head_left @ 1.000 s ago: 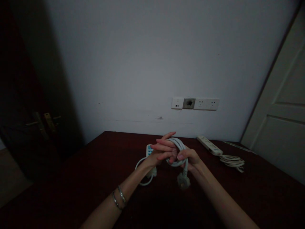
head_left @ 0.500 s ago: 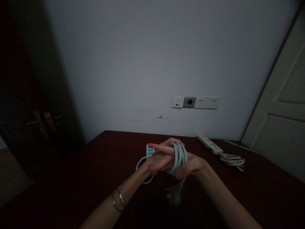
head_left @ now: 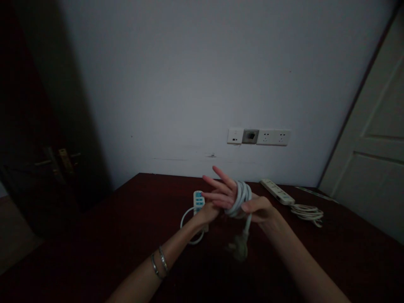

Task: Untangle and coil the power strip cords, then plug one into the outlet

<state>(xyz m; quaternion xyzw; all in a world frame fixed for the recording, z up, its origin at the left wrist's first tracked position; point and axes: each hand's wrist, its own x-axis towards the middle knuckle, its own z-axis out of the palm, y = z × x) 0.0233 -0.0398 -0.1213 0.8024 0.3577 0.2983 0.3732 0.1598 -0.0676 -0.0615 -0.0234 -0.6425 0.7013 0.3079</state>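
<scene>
A white power cable (head_left: 240, 197) is coiled in several loops around my left hand (head_left: 221, 192), whose fingers are stretched out and point up to the left. My right hand (head_left: 259, 208) is closed on the cable just right of the coil. The cable's plug (head_left: 240, 249) dangles below my hands, blurred. The cable runs from a white power strip with blue buttons (head_left: 198, 199) lying on the dark red table (head_left: 132, 235) behind my left wrist.
A second white power strip (head_left: 277, 192) with its bundled cord (head_left: 307, 212) lies at the table's far right. Wall sockets (head_left: 259, 136) sit above the table. A dark door with a handle (head_left: 58, 162) is left, a white door (head_left: 372, 160) right.
My right hand has carried the cable round my left hand, adding to the coil. My left fingers have lifted and spread. The plug has swung under my hands.
</scene>
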